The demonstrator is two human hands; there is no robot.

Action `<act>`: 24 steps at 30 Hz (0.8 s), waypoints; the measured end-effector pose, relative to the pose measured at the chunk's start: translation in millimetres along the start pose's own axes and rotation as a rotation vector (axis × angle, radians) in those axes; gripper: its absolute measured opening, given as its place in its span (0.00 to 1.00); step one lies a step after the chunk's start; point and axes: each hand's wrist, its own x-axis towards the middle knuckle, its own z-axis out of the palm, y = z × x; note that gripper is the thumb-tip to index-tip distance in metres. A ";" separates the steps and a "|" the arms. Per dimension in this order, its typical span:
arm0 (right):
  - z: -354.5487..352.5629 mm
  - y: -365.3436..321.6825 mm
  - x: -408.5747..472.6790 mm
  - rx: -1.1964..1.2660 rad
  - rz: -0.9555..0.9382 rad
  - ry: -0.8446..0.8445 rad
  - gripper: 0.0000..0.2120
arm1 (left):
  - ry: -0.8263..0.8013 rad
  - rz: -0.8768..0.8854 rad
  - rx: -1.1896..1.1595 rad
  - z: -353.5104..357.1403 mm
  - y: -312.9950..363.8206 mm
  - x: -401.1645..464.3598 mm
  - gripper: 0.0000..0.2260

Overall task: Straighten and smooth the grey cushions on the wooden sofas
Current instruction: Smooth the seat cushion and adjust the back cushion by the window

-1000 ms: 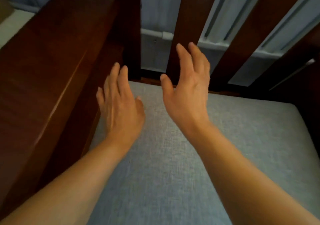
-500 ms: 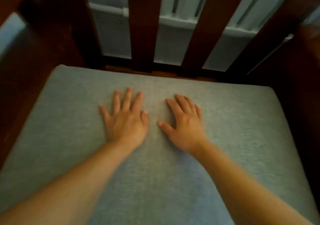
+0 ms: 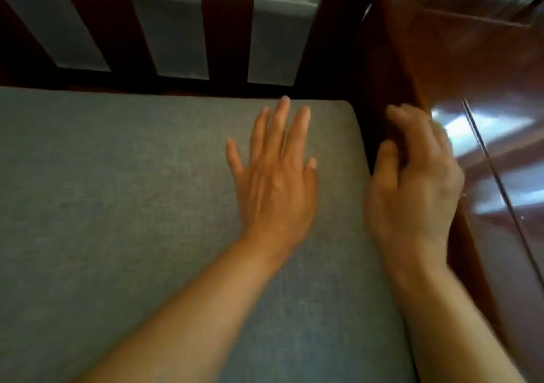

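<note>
A grey seat cushion (image 3: 117, 206) fills the lower left of the head view, lying flat in a dark wooden sofa frame. My left hand (image 3: 276, 173) rests palm down on the cushion near its far right corner, fingers straight and spread. My right hand (image 3: 412, 182) is blurred and sits past the cushion's right edge, over the dark gap beside the wooden armrest (image 3: 485, 117). Its fingers are slightly bent and hold nothing.
Vertical wooden back slats (image 3: 223, 23) stand behind the cushion, with a pale wall showing between them. The glossy armrest runs along the right side and reflects light. A narrow dark gap (image 3: 365, 135) separates cushion and armrest.
Both hands have slid rightwards across the cushion, from its middle to its right end. The right hand has gone off the cushion edge towards the armrest. The view has turned right.
</note>
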 end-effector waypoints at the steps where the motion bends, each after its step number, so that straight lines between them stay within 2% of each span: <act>1: 0.1 7.6 -34.1 -0.055 0.035 -0.062 0.22 | -0.077 0.019 0.039 13.3 4.0 -27.1 0.26; 3: 6.8 26.8 -91.4 -0.203 0.076 -0.450 0.27 | -0.262 0.024 0.204 30.5 -4.1 -69.5 0.26; 4: 8.1 30.1 -98.8 -0.264 0.150 -0.611 0.28 | -0.284 0.006 0.223 33.0 -10.7 -73.5 0.26; 5: 5.9 29.3 -95.2 -0.245 0.199 -0.672 0.29 | -0.296 0.005 0.218 27.6 -11.8 -69.5 0.25; 6: 0.0 21.5 -85.1 -0.171 0.213 -0.651 0.28 | -0.251 0.022 0.198 15.0 -13.2 -65.9 0.25; 9: -13.1 -22.4 -59.1 0.031 0.057 -0.222 0.23 | 0.078 -0.052 0.144 -41.4 -36.9 -67.7 0.26; 10: -9.2 -36.4 -62.0 0.081 0.034 -0.170 0.23 | 0.134 -0.118 0.166 -55.5 -59.3 -80.9 0.27; 11: 2.0 -44.8 -77.8 0.066 -0.009 -0.214 0.24 | 0.129 -0.201 0.217 -65.0 -85.3 -99.1 0.27; 13: 29.6 -58.5 -127.8 -0.059 -0.133 -0.530 0.29 | -0.077 -0.346 0.341 -75.1 -128.3 -140.0 0.30; 14: 37.8 -56.0 -138.1 -0.165 -0.207 -0.690 0.31 | -0.194 -0.361 0.371 -67.9 -136.8 -146.1 0.32; 16: 54.0 -82.6 -137.7 -0.233 -0.269 -0.848 0.32 | -0.231 -0.296 0.357 -75.9 -149.3 -142.1 0.33; 18: 51.6 -129.7 -118.9 -0.032 -0.301 -0.619 0.26 | -0.102 -0.213 0.293 -102.3 -151.5 -127.3 0.32; 19: 53.4 -151.7 -116.7 0.067 -0.276 -0.432 0.24 | -0.013 -0.234 0.278 -117.7 -160.6 -126.8 0.30; 20: 58.5 -167.8 -119.1 0.160 -0.214 -0.330 0.23 | 0.090 -0.275 0.291 -130.6 -176.6 -134.8 0.29; 21: 70.0 -177.8 -130.0 0.186 -0.202 -0.323 0.25 | 0.127 -0.343 0.315 -137.9 -195.6 -150.3 0.28; 22: 79.6 -186.1 -149.2 0.135 -0.232 -0.421 0.27 | 0.089 -0.414 0.361 -139.5 -213.2 -170.1 0.29; 24: 105.0 -199.9 -191.1 -0.089 -0.387 -0.773 0.33 | -0.097 -0.488 0.401 -142.4 -242.7 -206.7 0.32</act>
